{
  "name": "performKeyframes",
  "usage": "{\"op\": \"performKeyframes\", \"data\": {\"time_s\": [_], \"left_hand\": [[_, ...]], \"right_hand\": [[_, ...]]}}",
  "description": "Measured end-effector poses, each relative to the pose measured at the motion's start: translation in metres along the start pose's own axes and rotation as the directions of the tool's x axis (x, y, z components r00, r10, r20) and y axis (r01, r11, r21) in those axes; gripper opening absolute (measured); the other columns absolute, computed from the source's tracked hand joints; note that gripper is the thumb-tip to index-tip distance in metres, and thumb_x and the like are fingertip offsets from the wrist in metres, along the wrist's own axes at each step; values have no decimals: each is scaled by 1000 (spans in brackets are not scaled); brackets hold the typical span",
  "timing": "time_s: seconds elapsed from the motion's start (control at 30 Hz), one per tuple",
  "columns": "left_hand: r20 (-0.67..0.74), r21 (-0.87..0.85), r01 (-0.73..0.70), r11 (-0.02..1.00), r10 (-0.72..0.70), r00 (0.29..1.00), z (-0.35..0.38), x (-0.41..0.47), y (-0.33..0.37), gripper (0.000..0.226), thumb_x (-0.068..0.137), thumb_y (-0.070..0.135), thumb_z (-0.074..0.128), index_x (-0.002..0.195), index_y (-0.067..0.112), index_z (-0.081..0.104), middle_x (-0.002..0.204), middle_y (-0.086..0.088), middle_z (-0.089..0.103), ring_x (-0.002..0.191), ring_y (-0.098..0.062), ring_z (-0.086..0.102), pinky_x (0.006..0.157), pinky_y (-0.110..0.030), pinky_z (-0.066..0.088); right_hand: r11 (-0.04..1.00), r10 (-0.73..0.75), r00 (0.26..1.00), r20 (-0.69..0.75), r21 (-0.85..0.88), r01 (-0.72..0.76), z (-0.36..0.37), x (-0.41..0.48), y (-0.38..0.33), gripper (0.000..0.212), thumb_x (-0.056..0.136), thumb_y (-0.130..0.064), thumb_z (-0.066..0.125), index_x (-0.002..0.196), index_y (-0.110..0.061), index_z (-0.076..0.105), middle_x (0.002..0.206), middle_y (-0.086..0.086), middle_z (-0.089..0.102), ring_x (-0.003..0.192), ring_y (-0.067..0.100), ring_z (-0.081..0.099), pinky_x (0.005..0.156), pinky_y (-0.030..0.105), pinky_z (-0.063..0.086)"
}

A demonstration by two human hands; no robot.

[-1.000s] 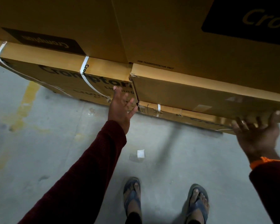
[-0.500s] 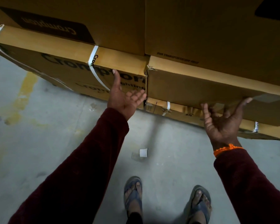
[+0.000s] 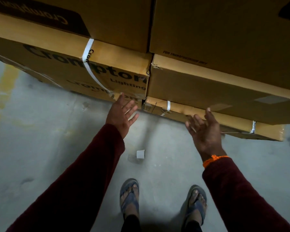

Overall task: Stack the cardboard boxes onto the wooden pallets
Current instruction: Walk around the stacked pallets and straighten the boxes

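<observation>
Both hands are empty. The left hand (image 3: 121, 113) is stretched out flat with fingers spread, index tip up at the bottom edge of the printed box (image 3: 62, 67); can't tell if it actually touches. The right hand (image 3: 206, 131) is open too, fingers loosely fanned and slightly bent, held in front of the low box (image 3: 233, 120) at the bottom right of the stack. Contact is unclear and the fingers are a bit blurred. The cardboard boxes are stacked directly ahead and fill the top half of the view. The top-left box (image 3: 110, 19) and top-right box (image 3: 224, 27) sit side by side with a tight seam between them. Under them, the printed box butts against the plain box (image 3: 216, 91), which has a torn near corner. The low box sticks out from under the plain box. A white strap (image 3: 88, 62) wraps over the printed box's edge and runs down its face, and the low box carries similar straps. What the stack rests on is hidden. The floor (image 3: 40, 139) is grey concrete with a yellow mark (image 3: 5, 87) at the left. A paper scrap (image 3: 140, 154) lies between the arms, well short of the boxes. Sandals (image 3: 130, 195) are at the bottom centre, the sleeves (image 3: 90, 173) are dark red, and there's an orange wrist band (image 3: 214, 159) on the right wrist.
</observation>
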State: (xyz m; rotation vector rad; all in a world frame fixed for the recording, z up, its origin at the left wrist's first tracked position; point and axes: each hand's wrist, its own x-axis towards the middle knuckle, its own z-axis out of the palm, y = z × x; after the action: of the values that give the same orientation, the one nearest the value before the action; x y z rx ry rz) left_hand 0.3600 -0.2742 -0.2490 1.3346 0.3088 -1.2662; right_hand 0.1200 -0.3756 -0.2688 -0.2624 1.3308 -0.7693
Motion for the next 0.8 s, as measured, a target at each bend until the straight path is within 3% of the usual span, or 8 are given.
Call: {"op": "performKeyframes", "data": {"time_s": [0.13, 0.27, 0.43, 0.53, 0.6, 0.63, 0.7, 0.8], "left_hand": [[38, 288, 66, 955, -80, 996, 12, 8, -57, 47, 105, 42, 47, 151, 28, 42, 149, -2, 53, 134, -22, 53, 111, -42, 43], [146, 420, 154, 894, -234, 961, 82, 9, -136, 38, 105, 37, 51, 142, 31, 48, 147, 1, 54, 133, -21, 53, 111, -43, 44], [141, 286, 108, 952, -153, 978, 146, 23, -190, 59, 103, 25, 57, 157, 27, 33, 141, 6, 56, 129, -18, 55, 104, -39, 50], [23, 225, 77, 971, -84, 996, 145, 34, -182, 14, 101, 23, 60, 115, 24, 62, 112, 10, 64, 125, -18, 58, 104, -41, 51], [-4, 212, 62, 975, -63, 998, 136, 40, -169, 5, 101, 21, 61, 98, 24, 61, 104, 10, 64, 127, -18, 58, 105, -42, 51], [8, 225, 61, 972, -65, 998, 132, 41, -164, 3, 100, 20, 62, 103, 22, 62, 106, 9, 64, 127, -19, 57, 107, -42, 50], [49, 270, 78, 960, -94, 994, 124, 45, -156, 35, 99, 21, 64, 133, 13, 57, 115, 6, 63, 130, -19, 56, 108, -43, 49], [85, 319, 91, 943, -124, 989, 118, 49, -148, 54, 99, 23, 64, 147, 10, 45, 129, 2, 60, 131, -19, 55, 108, -42, 49]], "right_hand": [[997, -39, 950, -310, -76, 16, -57, 20, 2, 38, 93, -43, 70, 122, -22, 58, 134, 9, 53, 116, 29, 64, 81, 42, 61], [974, -226, 834, -503, -120, 191, -146, 58, -59, 77, 89, -50, 72, 152, -19, 38, 142, 8, 45, 125, 30, 54, 87, 48, 61], [908, -335, 888, -315, -358, 216, -227, 118, -128, 61, 90, -26, 71, 146, -14, 48, 152, 17, 41, 138, 38, 45, 91, 33, 55], [879, -262, 928, -266, -462, 115, -244, 142, -134, 51, 94, 3, 65, 143, 7, 49, 146, 22, 45, 131, 33, 51, 85, 6, 45], [736, -355, 911, -211, -664, 132, -247, 143, -126, 43, 94, 2, 65, 137, 5, 57, 146, 23, 46, 132, 39, 50, 96, 15, 43], [668, -433, 875, -216, -728, 151, -250, 147, -124, 39, 93, 0, 67, 131, 2, 62, 146, 26, 46, 131, 43, 48, 106, 26, 40], [544, -513, 836, -194, -827, 143, -264, 148, -122, 33, 92, -6, 69, 124, -5, 69, 143, 30, 49, 131, 50, 44, 113, 52, 40], [550, -569, 808, -156, -802, 233, -260, 147, -121, 32, 92, -8, 68, 124, -10, 70, 139, 32, 50, 128, 54, 42, 107, 62, 43]]}}
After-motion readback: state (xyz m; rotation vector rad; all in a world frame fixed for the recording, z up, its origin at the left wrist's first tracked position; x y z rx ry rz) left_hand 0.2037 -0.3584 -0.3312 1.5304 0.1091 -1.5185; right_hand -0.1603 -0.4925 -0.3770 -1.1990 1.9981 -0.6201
